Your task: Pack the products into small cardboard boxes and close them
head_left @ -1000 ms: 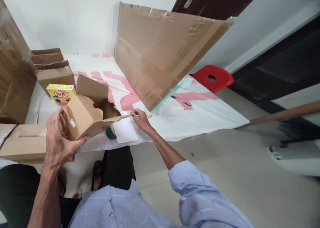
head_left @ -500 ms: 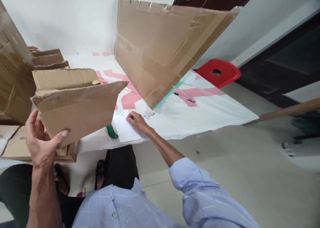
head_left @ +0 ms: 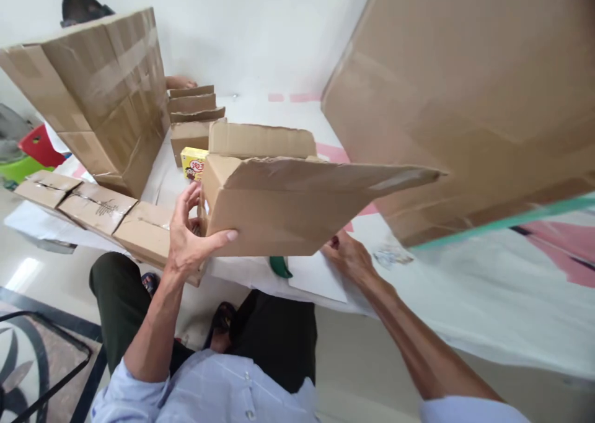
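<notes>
My left hand (head_left: 188, 234) grips an open-topped cardboard box (head_left: 279, 218) by its left end, thumb on the near face and fingers behind. The box is tilted, with its flaps standing up and out. My right hand (head_left: 351, 257) is closed at the edge of a sheet of white paper (head_left: 318, 279). Its fingertips are partly hidden by the box, and I cannot make out what is in them. A green curved object (head_left: 280, 266) lies beside the paper, partly under the box. Small clear pieces (head_left: 393, 257) lie right of my right hand.
A large cardboard panel (head_left: 465, 113) stands at right. A tall cardboard partition (head_left: 106, 95) rises at left, with another person's hand (head_left: 182, 82) behind it. Closed cartons (head_left: 100, 207) line the front edge. A yellow box (head_left: 193, 161) and open boxes (head_left: 193, 104) stand farther back.
My view has swung left, bringing the partition and closed cartons into sight. The box in my left hand has moved right, over the paper and nearer my right hand, which stays by the paper.
</notes>
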{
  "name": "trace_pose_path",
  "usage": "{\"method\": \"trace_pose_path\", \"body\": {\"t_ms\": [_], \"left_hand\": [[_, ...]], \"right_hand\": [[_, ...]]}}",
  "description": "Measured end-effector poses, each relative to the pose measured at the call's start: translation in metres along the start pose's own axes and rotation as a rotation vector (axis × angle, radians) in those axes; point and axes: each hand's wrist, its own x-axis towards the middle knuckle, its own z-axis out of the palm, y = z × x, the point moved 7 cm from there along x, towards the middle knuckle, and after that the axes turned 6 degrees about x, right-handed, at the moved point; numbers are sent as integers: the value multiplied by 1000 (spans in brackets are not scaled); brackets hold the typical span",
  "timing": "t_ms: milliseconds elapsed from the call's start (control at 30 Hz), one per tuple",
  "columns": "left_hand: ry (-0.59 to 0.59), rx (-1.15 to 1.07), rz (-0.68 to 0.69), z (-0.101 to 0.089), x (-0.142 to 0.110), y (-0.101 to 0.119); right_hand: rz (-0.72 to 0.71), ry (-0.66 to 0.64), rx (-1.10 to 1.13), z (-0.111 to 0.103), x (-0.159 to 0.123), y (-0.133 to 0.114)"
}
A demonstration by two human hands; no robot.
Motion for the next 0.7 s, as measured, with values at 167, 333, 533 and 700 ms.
{"method": "trace_pose_path", "body": {"t_ms": [167,333,533,700], "left_hand": [[29,-62,-13,-4,4,-4],[18,-140,-53,-3,8,-9],[30,-126,-41,-7,10,-9],[10,-168,-26,-10,13,-9]], "right_hand": [[-80,-16,-65,-2,-8,-19],[-96,137,30,-14,-11,-47],[-289,-10,810,-25,-21,-127],[-421,-256,966,-40,-37,-179]]}}
